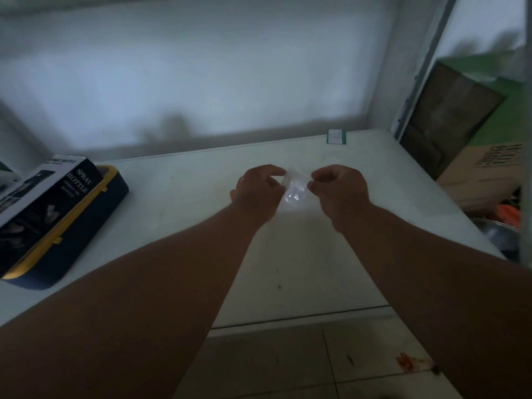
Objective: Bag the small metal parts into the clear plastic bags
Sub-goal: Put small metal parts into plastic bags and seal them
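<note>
A small clear plastic bag (295, 190) hangs between my two hands above the middle of the white table (302, 254). My left hand (257, 191) pinches the bag's left edge with curled fingers. At the bag's right edge my right hand (341, 188) pinches it the same way. The bag is blurred and I cannot tell what lies inside it. No loose metal parts show on the table.
A dark blue case with yellow trim (86, 223) lies at the table's left, with a black spray bottle box (43, 197) on top. A small white and green card (336, 136) stands at the far edge. Cardboard boxes (483, 174) stand right of the table. Tiled floor lies below.
</note>
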